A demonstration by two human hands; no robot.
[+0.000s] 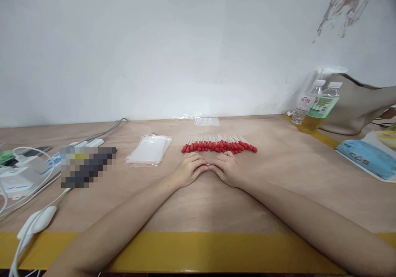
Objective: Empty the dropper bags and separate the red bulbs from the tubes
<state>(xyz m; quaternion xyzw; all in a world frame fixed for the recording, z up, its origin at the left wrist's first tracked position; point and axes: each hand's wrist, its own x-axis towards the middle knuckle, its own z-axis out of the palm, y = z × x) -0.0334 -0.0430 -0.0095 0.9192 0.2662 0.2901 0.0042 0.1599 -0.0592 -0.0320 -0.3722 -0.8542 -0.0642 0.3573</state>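
The fingers of the left hand [192, 169] are bent, thumb and fingertips closed on a small red piece [203, 165]. The right hand [225, 169] is curled, its fingertips meeting the left's at the piece; whether they grip it is hidden, so its hold cannot be told. The red piece sits between the hands, low over the table [198, 211]. Directly beyond lies one row of red-headed sticks [204, 145], heads toward the person, pale shafts [213, 138] toward the wall. The row holds dozens; overlap prevents an exact count. Each stick is probably light, with a thin, stiff shaft liable to snap under bending; grasp just below the head. Head firmness cannot be determined. To the left of the row: one stack of clear sleeves [148, 150], sheets uncountable, presumably thin, limp and slippery; lift by an edge. Near the wall: one flat clear packet [206, 121]. Far right: two bottles [321, 107], one tan bag [349, 107], one blue packet [366, 157].
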